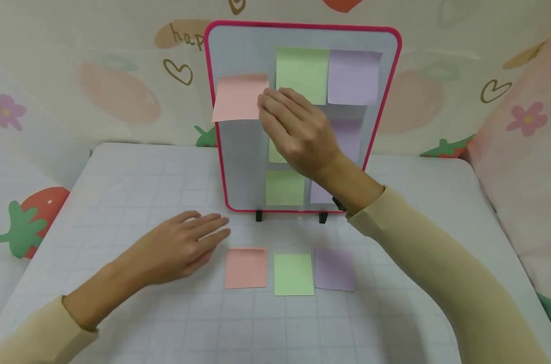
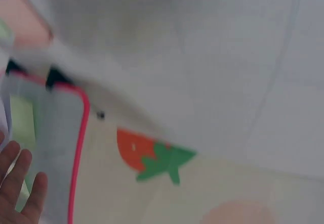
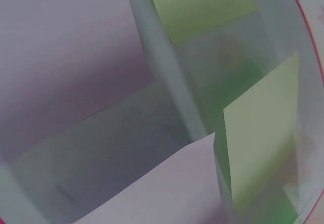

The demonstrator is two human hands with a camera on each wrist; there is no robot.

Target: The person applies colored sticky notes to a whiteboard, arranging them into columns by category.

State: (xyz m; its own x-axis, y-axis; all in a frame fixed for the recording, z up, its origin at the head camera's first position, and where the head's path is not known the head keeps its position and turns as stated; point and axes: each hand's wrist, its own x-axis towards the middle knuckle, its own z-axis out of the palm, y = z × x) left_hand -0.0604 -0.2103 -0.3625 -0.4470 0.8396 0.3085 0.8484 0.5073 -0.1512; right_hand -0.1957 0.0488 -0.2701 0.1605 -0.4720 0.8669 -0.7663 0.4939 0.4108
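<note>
My right hand (image 1: 300, 131) pinches the right edge of a pink sticky note (image 1: 239, 98) at the upper left of a pink-framed whiteboard (image 1: 243, 167). The note's lower left corner stands out past the frame. Fingers spread, my left hand (image 1: 184, 245) hovers over the table left of the board's foot, touching no note. A green note (image 1: 303, 73) and a purple note (image 1: 354, 78) are stuck along the board's top. Below them hang a purple note (image 1: 348, 136), a lower green note (image 1: 284, 187) and others, partly hidden by my right hand and wrist.
On the table (image 1: 166, 333), in front of the board, lie a pink pad (image 1: 245, 269), a green pad (image 1: 293, 274) and a purple pad (image 1: 334, 269) in a row. Two black feet (image 1: 259, 216) support the board. A fruit-patterned cloth (image 1: 121, 91) hangs behind.
</note>
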